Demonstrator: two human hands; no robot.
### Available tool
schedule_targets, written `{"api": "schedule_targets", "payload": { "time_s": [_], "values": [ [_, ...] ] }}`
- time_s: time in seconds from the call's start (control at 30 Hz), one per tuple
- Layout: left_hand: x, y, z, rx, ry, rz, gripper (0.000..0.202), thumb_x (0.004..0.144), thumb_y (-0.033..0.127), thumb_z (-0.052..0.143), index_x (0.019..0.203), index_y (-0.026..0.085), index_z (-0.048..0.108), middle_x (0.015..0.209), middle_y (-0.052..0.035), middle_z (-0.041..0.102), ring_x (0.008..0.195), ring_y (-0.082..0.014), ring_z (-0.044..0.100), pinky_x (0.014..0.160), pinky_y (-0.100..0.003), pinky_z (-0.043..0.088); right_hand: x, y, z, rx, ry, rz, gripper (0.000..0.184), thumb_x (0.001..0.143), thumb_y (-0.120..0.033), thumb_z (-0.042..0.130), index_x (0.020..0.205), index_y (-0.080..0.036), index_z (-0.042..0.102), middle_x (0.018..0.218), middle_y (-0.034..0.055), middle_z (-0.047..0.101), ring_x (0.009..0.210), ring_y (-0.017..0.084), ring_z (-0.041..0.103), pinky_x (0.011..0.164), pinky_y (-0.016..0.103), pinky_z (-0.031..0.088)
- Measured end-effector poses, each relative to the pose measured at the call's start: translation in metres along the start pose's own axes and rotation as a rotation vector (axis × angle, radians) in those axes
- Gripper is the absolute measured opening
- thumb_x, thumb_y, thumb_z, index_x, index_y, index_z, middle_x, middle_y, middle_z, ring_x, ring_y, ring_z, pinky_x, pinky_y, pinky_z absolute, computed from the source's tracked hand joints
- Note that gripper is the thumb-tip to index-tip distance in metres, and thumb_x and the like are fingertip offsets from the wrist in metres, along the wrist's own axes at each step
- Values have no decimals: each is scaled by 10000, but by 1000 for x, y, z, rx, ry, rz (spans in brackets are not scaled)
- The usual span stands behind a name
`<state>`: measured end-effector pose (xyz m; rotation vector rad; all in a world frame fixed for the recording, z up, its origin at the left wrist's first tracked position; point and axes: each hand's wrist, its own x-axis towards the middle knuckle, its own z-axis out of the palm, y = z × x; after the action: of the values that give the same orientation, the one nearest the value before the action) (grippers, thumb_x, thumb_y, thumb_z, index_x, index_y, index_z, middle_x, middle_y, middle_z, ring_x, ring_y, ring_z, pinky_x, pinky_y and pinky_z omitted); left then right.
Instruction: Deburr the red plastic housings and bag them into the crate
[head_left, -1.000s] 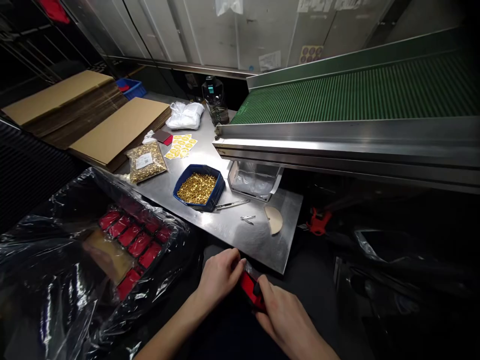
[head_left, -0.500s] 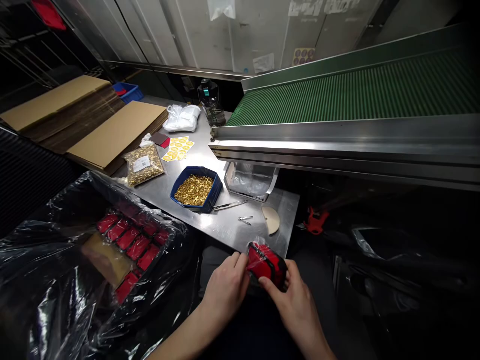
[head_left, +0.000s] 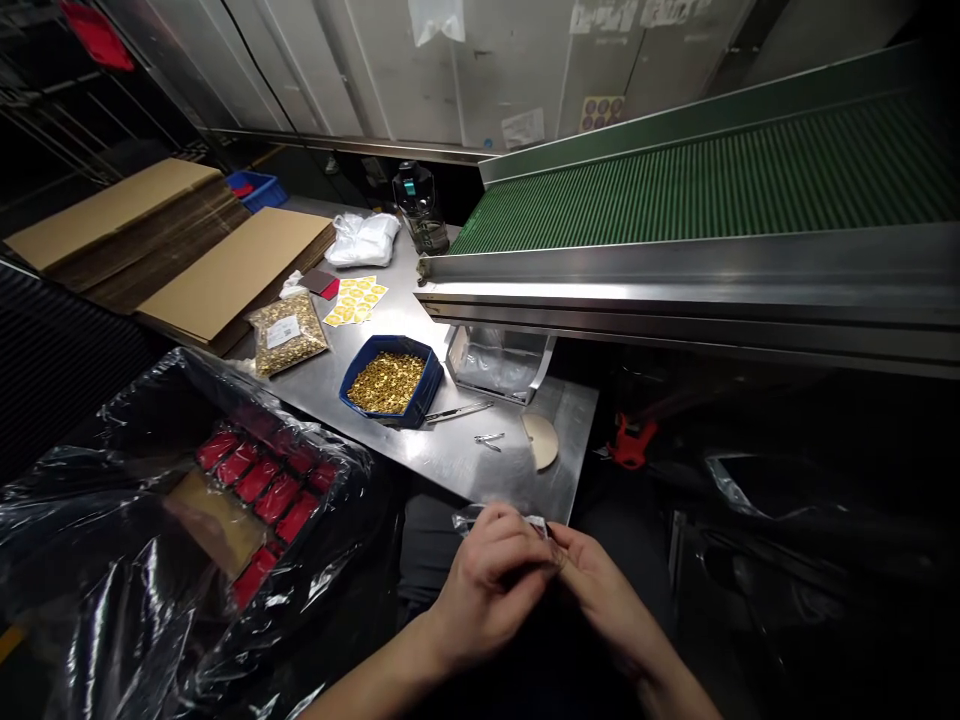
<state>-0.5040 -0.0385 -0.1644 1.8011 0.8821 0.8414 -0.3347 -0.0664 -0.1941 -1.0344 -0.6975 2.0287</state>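
My left hand [head_left: 499, 580] is closed, its fingers curled over a clear plastic wrapper [head_left: 466, 519] that sticks out past the knuckles. Beside it my right hand [head_left: 592, 580] pinches the same package from the right. Of the package only clear film and a small pale and dark edge [head_left: 537, 524] show; its red and black pouch is almost wholly hidden behind my fingers. Both hands are above my lap at the near edge of the metal table [head_left: 450, 465]. Nail clippers [head_left: 490, 440] and a cream half-round disc [head_left: 541, 441] lie just beyond them.
A blue bin [head_left: 391, 380] holds small gold pieces, with a slim metal tool [head_left: 459, 411] alongside. At left stands a plastic-lined box with wrapped red pouches [head_left: 257, 478]. A green conveyor [head_left: 637, 190] slopes across the right. Cardboard sheets [head_left: 232, 270] and a bottle [head_left: 421, 210] are farther back.
My left hand has moved right and over the package, closer to my right hand. The red pouch, plainly visible before, is now turned down and mostly covered.
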Motion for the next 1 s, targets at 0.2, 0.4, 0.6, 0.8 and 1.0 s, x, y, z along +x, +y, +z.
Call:
{"api": "schedule_targets", "payload": {
  "time_s": [0.2,0.4,0.6,0.8,1.0],
  "values": [
    [-7,-11,-22,4,-257,-130,598,809,372,811,1369,334,603,1552,-105,385,1427,-346,337,1200,-550,285,-5,0,5,243,157,174,433,929,-540,658,1101,-146,712,878,75,735,724,151,672,611,213,488],
    [-28,-33,-24,-420,-193,-502,882,709,477,879,1471,298,470,1387,-105,545,1250,-282,550,1100,-423,432,-23,2,0,-229,-1,119,479,952,-538,589,1295,-208,643,1189,113,701,1082,258,664,1007,413,495],
    [-51,-53,-25,-759,-274,-838,953,722,502,866,1512,263,389,1197,-81,647,876,-170,633,744,-264,491,-26,-5,-16,-970,172,-27,156,920,-309,636,900,-313,791,1015,25,729,1043,247,640,963,371,471],
    [-56,-57,-38,-1018,-333,-854,1018,602,523,930,1453,235,451,1167,-82,647,913,-182,616,751,-245,451,-5,1,-13,-744,333,-95,209,966,-344,569,880,-255,737,885,-4,732,863,193,673,777,266,483],
    [-54,-60,-51,-1109,-445,-793,967,545,511,942,1362,197,531,1168,-86,627,1055,-255,615,968,-385,457,19,4,12,-799,236,-233,253,997,-411,514,880,-233,651,902,18,663,864,184,632,781,248,483]
  ]
}}
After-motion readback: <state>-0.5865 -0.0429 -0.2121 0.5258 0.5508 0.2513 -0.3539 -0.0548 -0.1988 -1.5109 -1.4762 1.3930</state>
